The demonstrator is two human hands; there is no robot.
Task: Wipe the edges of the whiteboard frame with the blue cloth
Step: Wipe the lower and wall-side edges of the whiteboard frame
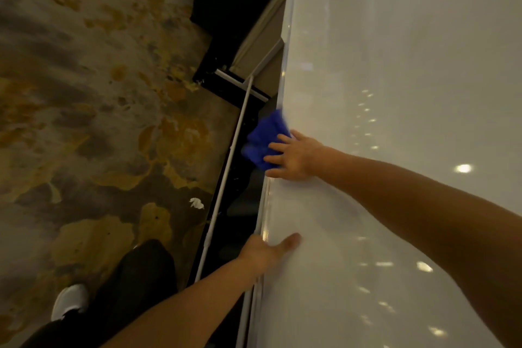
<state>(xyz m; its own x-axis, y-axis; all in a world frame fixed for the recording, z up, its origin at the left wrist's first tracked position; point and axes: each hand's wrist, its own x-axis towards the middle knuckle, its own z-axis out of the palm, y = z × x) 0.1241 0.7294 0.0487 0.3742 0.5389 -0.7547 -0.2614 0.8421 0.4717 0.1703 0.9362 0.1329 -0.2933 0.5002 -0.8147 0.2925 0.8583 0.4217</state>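
Glossy white whiteboard panel (395,93), long axis running near-to-far, silver metal frame edge (264,223) along its left side. Right hand (296,157), fingers flat, pressing crumpled blue cloth (267,138) onto that edge. Left hand (265,253) steadies the frame, grip unclear. Risk: the loosely bunched cloth could slip off the rim.
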